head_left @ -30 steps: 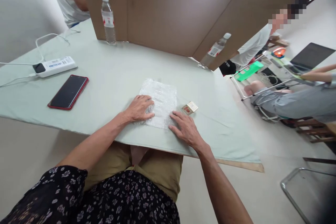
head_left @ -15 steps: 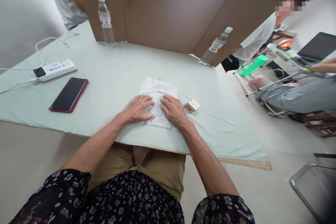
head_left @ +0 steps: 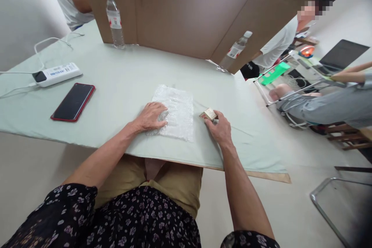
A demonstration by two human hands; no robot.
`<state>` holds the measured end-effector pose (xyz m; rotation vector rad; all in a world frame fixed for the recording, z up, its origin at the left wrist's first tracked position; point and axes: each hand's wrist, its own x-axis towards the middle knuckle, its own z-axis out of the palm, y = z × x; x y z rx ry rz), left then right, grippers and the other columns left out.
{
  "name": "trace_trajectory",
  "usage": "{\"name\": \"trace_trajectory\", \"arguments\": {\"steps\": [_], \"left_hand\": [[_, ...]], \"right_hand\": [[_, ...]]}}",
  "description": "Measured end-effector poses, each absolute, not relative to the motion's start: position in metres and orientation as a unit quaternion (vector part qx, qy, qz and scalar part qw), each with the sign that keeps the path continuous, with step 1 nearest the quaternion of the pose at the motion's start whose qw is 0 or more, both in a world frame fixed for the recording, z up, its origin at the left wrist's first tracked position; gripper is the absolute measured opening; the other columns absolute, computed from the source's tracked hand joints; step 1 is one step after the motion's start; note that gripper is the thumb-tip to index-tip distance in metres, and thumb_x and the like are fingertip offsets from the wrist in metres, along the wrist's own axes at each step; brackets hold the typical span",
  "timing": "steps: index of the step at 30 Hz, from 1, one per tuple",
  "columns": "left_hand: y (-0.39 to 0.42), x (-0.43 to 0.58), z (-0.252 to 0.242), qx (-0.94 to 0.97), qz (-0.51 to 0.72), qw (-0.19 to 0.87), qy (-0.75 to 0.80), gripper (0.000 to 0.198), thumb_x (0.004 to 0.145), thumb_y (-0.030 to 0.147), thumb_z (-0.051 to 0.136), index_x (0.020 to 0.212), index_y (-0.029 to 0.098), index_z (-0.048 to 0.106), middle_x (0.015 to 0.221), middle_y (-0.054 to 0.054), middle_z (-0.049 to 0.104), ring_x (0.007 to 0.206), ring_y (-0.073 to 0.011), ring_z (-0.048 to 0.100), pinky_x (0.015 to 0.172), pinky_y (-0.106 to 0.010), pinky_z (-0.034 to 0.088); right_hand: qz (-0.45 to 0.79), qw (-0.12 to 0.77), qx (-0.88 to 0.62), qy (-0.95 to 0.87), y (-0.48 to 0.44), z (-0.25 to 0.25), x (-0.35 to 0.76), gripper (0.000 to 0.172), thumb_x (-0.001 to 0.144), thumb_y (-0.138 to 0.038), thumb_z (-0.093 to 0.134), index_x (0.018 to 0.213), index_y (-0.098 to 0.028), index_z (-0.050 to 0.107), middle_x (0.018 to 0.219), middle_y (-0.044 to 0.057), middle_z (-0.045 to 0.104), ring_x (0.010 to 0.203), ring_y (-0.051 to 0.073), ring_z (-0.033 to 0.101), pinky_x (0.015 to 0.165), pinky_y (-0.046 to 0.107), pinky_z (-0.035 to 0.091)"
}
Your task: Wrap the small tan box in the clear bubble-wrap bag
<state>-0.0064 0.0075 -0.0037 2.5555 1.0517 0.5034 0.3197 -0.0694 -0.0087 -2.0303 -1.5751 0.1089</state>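
Observation:
A sheet of clear bubble wrap (head_left: 177,114) lies flat on the cloth-covered table (head_left: 128,73) in front of me. My left hand (head_left: 152,117) rests on its left edge with the fingers spread. To the right of the sheet, my right hand (head_left: 220,126) has its thumb and fingers around a small printed cardboard box (head_left: 208,114). The box sits tilted in that grip, close to the tabletop; whether it touches the cloth I cannot tell.
At the left lie a phone (head_left: 73,102) with a red case and a white power strip (head_left: 58,74) with cables. Two water bottles, one left (head_left: 115,23) and one right (head_left: 235,50), stand before a cardboard screen (head_left: 174,11). People sit beyond; a metal-framed chair (head_left: 325,190) is at right.
My right hand has left the bubble wrap, moved right and taken hold of the small box. My left hand stays on the wrap. The whole view has shifted slightly.

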Motion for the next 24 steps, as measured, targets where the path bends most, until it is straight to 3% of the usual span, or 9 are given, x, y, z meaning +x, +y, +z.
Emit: {"name": "trace_trajectory", "arguments": {"steps": [5, 9, 13, 18, 24], "left_hand": [[0.007, -0.006, -0.002, 0.893, 0.16, 0.172, 0.384, 0.066, 0.08, 0.042, 0.064, 0.141, 0.019, 0.05, 0.142, -0.013, 0.057, 0.135, -0.0326, 0.048, 0.114, -0.048, 0.035], [0.008, -0.007, -0.003, 0.892, 0.155, 0.181, 0.383, 0.079, 0.08, 0.048, 0.065, 0.148, 0.015, 0.041, 0.148, -0.016, 0.052, 0.139, -0.0345, 0.044, 0.116, -0.049, 0.031], [0.008, -0.007, -0.002, 0.892, 0.158, 0.189, 0.378, 0.081, 0.079, 0.049, 0.065, 0.149, 0.017, 0.04, 0.148, -0.016, 0.052, 0.139, -0.0353, 0.044, 0.115, -0.05, 0.032], [0.007, -0.007, 0.0, 0.892, 0.159, 0.194, 0.377, 0.079, 0.078, 0.044, 0.066, 0.147, 0.015, 0.041, 0.147, -0.016, 0.053, 0.138, -0.0334, 0.045, 0.116, -0.049, 0.032], [0.009, -0.007, 0.0, 0.893, 0.157, 0.192, 0.376, 0.082, 0.077, 0.045, 0.068, 0.147, 0.013, 0.042, 0.148, -0.017, 0.052, 0.138, -0.0333, 0.045, 0.116, -0.047, 0.032]], "right_hand": [[0.114, 0.373, -0.699, -0.6, -0.071, 0.016, 0.287, 0.049, 0.075, -0.046, 0.066, 0.117, -0.02, 0.064, 0.114, 0.011, 0.072, 0.102, 0.028, 0.066, 0.095, 0.048, 0.05], [0.163, 0.386, -0.619, -0.664, -0.061, 0.036, 0.252, 0.047, 0.077, -0.041, 0.067, 0.119, -0.022, 0.063, 0.122, 0.009, 0.071, 0.111, 0.026, 0.065, 0.098, 0.044, 0.049], [0.196, 0.36, -0.569, -0.713, -0.038, 0.029, 0.226, 0.047, 0.079, -0.039, 0.067, 0.122, -0.021, 0.063, 0.123, 0.008, 0.071, 0.11, 0.026, 0.065, 0.099, 0.042, 0.049], [0.18, 0.274, -0.574, -0.75, -0.024, -0.002, 0.214, 0.053, 0.079, -0.037, 0.07, 0.129, -0.02, 0.062, 0.129, 0.011, 0.069, 0.117, 0.033, 0.063, 0.104, 0.052, 0.044], [0.16, 0.286, -0.574, -0.75, -0.026, -0.016, 0.215, 0.056, 0.083, -0.036, 0.07, 0.136, -0.024, 0.057, 0.137, 0.01, 0.066, 0.122, 0.033, 0.061, 0.106, 0.054, 0.044]]}}
